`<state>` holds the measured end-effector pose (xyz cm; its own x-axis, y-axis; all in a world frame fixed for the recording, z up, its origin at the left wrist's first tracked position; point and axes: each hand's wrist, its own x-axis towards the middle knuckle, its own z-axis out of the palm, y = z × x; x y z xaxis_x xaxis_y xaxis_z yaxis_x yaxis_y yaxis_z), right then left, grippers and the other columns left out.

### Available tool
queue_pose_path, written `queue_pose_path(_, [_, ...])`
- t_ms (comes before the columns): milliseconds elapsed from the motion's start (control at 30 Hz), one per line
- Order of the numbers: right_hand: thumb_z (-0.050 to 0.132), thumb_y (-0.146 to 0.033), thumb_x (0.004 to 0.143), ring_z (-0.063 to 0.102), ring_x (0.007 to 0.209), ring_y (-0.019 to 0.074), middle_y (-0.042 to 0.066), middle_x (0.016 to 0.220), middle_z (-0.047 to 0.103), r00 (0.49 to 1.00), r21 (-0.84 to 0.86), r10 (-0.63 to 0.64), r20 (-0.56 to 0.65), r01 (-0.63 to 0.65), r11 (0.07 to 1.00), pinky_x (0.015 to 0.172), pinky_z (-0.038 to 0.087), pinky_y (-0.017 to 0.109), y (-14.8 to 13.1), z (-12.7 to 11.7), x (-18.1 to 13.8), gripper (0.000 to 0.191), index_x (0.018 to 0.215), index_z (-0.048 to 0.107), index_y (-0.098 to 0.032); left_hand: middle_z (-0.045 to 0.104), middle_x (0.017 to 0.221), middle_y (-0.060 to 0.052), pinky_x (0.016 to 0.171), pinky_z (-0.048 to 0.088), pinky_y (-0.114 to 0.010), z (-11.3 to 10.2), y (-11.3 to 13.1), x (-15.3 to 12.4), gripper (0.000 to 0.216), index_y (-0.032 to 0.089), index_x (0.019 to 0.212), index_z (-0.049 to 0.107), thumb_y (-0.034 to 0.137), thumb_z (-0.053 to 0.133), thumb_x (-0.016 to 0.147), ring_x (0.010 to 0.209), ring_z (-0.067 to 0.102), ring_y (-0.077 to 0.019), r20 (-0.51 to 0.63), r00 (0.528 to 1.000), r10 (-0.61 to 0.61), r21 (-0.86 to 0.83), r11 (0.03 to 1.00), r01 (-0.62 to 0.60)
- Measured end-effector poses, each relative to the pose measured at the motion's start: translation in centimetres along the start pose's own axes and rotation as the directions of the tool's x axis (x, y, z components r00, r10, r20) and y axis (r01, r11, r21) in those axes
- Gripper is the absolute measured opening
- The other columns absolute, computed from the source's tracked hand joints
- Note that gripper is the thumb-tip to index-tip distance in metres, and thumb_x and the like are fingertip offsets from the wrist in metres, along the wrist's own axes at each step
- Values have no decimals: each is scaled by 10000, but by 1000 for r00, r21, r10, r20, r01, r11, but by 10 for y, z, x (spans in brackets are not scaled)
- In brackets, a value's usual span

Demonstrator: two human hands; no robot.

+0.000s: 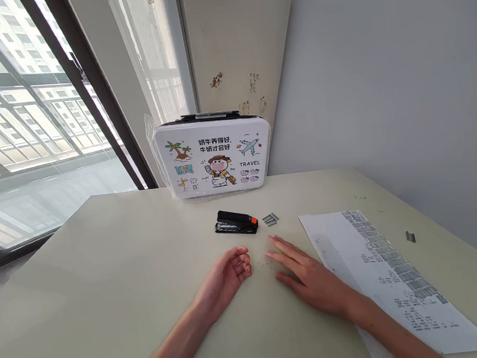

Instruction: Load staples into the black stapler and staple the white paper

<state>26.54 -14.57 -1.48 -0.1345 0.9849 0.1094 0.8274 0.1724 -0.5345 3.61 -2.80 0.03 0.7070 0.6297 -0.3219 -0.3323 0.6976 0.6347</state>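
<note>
In the head view, a black stapler [236,222] with an orange-red patch at its right end lies on the pale tabletop [85,300], just beyond the person's two hands. The left hand [227,278] is empty, its fingers loosely curled and its palm turned toward the right; it is near the stapler but apart from it. The right hand [311,279] is also empty, palm down, with fingers spread and pointing toward the stapler; whether its fingertips press on the tabletop cannot be told. A few tiny specks [266,264] lie between the hands.

Just right of the stapler is a small group of grey staple strips [270,219]. Farther right, a printed sheet of paper [333,248] lies at a slant, partly under the right forearm, with a long row of grey staple-like pieces [393,254] along its right side. One separate grey piece [410,237] lies beyond that edge. Behind the stapler stands a white cartoon-printed suitcase [217,158], partly wrapped in clear plastic, with a window [40,136] to the left.
</note>
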Motion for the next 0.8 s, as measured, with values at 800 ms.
queue_pose_path(800, [352,-681,1024,146,1598,308,-69,1743,117,909,-296,381,-168,-415,860,1270,256,580,180,-78,-129,698,1658,216,-424,626,817,-42,766,488,-283,4,-1,-6,116,129,926,732,244,713,923,713,578,-141,-2,999,44,57,997,-44])
